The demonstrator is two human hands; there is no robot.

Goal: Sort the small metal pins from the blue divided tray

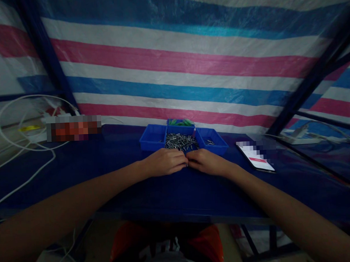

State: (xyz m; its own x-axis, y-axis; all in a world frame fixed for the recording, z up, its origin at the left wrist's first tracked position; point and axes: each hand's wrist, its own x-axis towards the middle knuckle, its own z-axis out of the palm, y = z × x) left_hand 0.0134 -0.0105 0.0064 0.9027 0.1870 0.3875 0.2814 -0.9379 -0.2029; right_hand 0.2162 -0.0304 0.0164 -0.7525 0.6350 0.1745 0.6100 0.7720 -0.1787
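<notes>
behind both hands — grip unclear — middle blue tray (180, 130) holds metal pins (181, 141); left tray (152, 139) looks bare.

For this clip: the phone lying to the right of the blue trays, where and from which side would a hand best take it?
The phone lies flat, screen up, on the blue table, its long edges running away at a slant. Probably best pinched across those two long edges near the middle, coming from above. The right hand is the nearer one; it and the left hand sit fingertip to fingertip before the middle tray.
</notes>
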